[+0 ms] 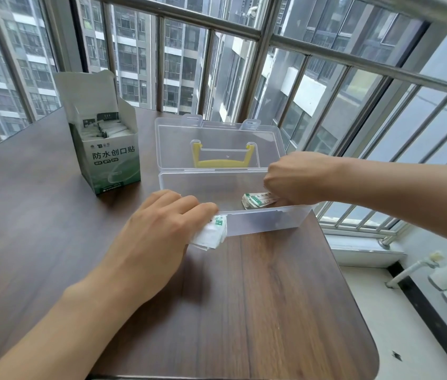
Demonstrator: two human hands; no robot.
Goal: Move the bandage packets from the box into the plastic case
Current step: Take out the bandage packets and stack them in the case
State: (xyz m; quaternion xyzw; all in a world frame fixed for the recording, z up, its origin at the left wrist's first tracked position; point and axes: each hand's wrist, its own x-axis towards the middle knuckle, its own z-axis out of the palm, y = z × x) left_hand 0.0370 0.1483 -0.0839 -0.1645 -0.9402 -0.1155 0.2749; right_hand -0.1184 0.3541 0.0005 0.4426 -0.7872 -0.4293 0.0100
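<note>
**Inspector:** Start nearest the camera.

**Assistant:** The dark brown wood-grain surface with a rounded near-right corner carries everything. The left hand lies low over it, knuckles up, fingers curled round a small stack of white, green-printed bandage packets. That stack sits outside the case, touching the near wall at its left end.

**Inspector:** And the case itself?

**Assistant:** The clear rectangular plastic case stands open on the surface at its right edge. Its transparent lid is tipped back behind it, with a yellow handle showing through. Inside, on the floor towards the right, lies a second bundle of white and green packets.

**Inspector:** Right hand?

**Assistant:** The right hand reaches in from the right, over the case's right end, fingers curled downward onto that inner bundle. It touches the packets; the fingertips are hidden behind the hand, so whether it pinches them I cannot tell.

**Inspector:** Further back?

**Assistant:** To the left of the case and apart from it stands the upright white and green cardboard box, printed with Chinese characters, its top flap raised. More packets stand packed inside its mouth. Beyond the surface, a metal window railing and high-rise buildings.
</note>
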